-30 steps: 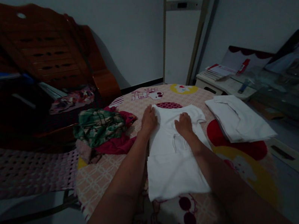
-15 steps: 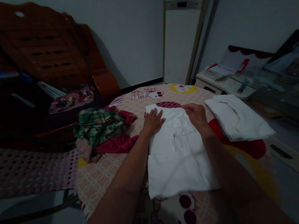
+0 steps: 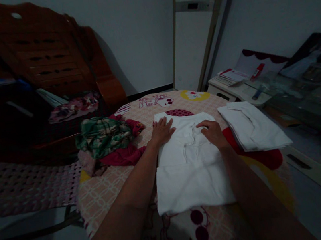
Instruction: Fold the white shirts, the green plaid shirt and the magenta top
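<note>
A white garment (image 3: 189,164) lies partly folded on a round table with a pink cartoon-print cloth (image 3: 104,189). My left hand (image 3: 162,130) rests flat on the garment's far left part, fingers spread. Over on the far right side of the garment, my right hand (image 3: 213,132) presses down with its fingers curled on the cloth. A drawstring shows between the two hands.
A folded white garment (image 3: 253,131) lies at the table's right. A heap of green plaid and red clothes (image 3: 107,142) sits at the left. A wooden bench (image 3: 33,71) stands behind; a low cabinet with papers (image 3: 240,83) and clutter is at the right.
My right hand moved out to the garment's right edge and came back inward with the sleeve folded over. My left hand shifted slightly and flattened on the cloth.
</note>
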The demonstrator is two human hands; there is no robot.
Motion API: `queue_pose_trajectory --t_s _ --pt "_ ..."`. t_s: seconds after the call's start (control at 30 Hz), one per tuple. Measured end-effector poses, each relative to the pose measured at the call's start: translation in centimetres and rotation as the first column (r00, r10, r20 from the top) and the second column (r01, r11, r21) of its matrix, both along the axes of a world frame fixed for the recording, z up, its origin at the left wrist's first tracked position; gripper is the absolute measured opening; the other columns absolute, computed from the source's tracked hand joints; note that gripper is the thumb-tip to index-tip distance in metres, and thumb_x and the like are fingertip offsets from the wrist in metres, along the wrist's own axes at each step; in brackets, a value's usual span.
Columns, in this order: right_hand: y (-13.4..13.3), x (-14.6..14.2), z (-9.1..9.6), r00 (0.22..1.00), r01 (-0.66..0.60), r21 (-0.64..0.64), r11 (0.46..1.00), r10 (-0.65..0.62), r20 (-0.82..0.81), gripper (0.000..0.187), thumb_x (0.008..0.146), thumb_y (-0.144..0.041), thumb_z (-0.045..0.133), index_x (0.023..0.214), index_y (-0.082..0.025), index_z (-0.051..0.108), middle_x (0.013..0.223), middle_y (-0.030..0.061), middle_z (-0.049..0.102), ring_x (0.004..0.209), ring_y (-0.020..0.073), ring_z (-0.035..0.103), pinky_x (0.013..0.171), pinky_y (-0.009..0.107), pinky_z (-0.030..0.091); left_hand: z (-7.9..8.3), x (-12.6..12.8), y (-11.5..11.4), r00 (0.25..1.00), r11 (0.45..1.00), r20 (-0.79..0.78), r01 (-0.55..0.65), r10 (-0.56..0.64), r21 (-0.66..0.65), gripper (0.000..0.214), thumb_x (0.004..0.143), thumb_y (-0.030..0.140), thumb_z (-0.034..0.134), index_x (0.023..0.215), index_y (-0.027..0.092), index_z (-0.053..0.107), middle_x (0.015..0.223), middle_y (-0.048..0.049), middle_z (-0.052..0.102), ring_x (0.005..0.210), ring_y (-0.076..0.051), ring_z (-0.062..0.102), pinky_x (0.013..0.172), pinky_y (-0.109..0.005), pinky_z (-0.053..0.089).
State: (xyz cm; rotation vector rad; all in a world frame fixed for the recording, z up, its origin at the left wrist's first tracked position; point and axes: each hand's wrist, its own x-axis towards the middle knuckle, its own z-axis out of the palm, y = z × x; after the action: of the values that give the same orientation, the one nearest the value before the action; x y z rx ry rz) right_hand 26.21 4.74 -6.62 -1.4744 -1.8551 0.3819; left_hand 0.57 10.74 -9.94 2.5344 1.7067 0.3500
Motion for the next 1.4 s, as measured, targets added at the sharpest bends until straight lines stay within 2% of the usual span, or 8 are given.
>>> queue_pose_trajectory --t_s 0.17,0.27,0.43,0.6,0.8,1.0,1.17,1.4 --pt "-1.7 2.6 4.0 0.986 -0.031 -0.312 0.949 0.08 0.144 0.027 0.077 -0.016 0.051 0.076 -0.017 0.078 0.059 0.002 0.068 0.058 0.0171 0.061 0.059 0.026 0.042 0.3 0.1 -0.2 1.0 1.0 0.007 -0.003 0.003 -0.02 0.057 0.102 0.047 0.04 0.154 0.024 0.041 0.164 -0.0158 0.031 0.151 -0.033 0.029 0.121 -0.056 0.022" --pt "-2.3 1.5 5.0 0.927 0.016 -0.236 0.972 0.074 0.369 0.02 0.077 -0.015 0.058 0.068 -0.018 0.075 0.065 0.0045 0.071 0.066 0.0178 0.062 0.063 0.026 0.04 0.5 0.2 -0.3 1.0 0.999 -0.018 -0.01 0.009 -0.036 0.058 0.103 0.047 0.038 0.155 0.022 0.039 0.165 -0.0173 0.029 0.152 -0.034 0.027 0.121 -0.056 0.02" --pt "-2.8 -2.5 3.8 0.886 -0.115 -0.233 0.966 0.205 0.415 0.021 0.077 -0.01 0.06 0.085 -0.021 0.076 0.082 0.0027 0.075 0.078 0.0179 0.065 0.069 0.025 0.04 0.5 0.1 -0.3 1.0 0.999 -0.018 0.0 -0.001 -0.032 0.059 0.103 0.047 0.037 0.156 0.021 0.038 0.165 -0.0181 0.027 0.152 -0.035 0.026 0.121 -0.056 0.021" --pt "-3.1 -4.0 2.0 0.813 -0.083 -0.254 0.964 0.213 0.541 0.027 0.079 -0.011 0.062 0.1 -0.022 0.075 0.089 0.0047 0.076 0.083 0.0203 0.066 0.072 0.027 0.04 0.3 0.1 -0.1 1.0 0.999 -0.021 -0.006 0.005 -0.039 0.059 0.103 0.049 0.035 0.156 0.023 0.037 0.165 -0.0167 0.028 0.152 -0.034 0.026 0.12 -0.057 0.022" --pt "-3.4 -4.3 3.6 0.787 -0.037 -0.309 0.95 0.219 0.577 0.019 0.085 -0.019 0.055 0.087 -0.02 0.074 0.088 0.0054 0.076 0.083 0.019 0.067 0.071 0.027 0.038 0.5 0.2 -0.3 0.997 0.999 -0.076 -0.012 0.01 -0.032 0.061 0.103 0.051 0.031 0.157 0.023 0.036 0.165 -0.0165 0.027 0.152 -0.034 0.027 0.12 -0.056 0.022" --pt "-3.6 -4.5 3.2 0.73 -0.071 -0.328 0.942 0.273 0.626 0.032 0.084 -0.019 0.057 0.114 -0.019 0.067 0.099 0.0063 0.076 0.091 0.02 0.067 0.075 0.027 0.039 0.4 0.2 -0.3 0.996 1.0 -0.094 -0.014 0.013 -0.014 0.061 0.104 0.052 0.028 0.158 0.024 0.034 0.165 -0.0157 0.028 0.152 -0.033 0.027 0.12 -0.055 0.023" --pt "-3.5 -5.0 3.0 0.761 -0.006 -0.305 0.952 0.202 0.617 0.025 0.088 -0.023 0.053 0.106 -0.019 0.07 0.098 0.0071 0.075 0.091 0.0203 0.067 0.076 0.028 0.04 0.4 0.1 -0.3 0.996 1.0 -0.085 -0.011 0.01 -0.016 0.063 0.103 0.054 0.027 0.157 0.023 0.035 0.165 -0.0157 0.027 0.152 -0.033 0.026 0.12 -0.055 0.023" --pt "-3.7 -5.3 3.7 0.756 -0.082 -0.403 0.912 0.32 0.571 0.021 0.08 -0.021 0.06 0.094 -0.019 0.074 0.094 0.0062 0.076 0.089 0.0193 0.066 0.073 0.026 0.04 0.4 0.2 -0.3 0.997 1.0 -0.08 -0.017 0.016 -0.004 0.061 0.103 0.052 0.031 0.157 0.023 0.036 0.165 -0.0156 0.028 0.152 -0.034 0.028 0.12 -0.056 0.023"
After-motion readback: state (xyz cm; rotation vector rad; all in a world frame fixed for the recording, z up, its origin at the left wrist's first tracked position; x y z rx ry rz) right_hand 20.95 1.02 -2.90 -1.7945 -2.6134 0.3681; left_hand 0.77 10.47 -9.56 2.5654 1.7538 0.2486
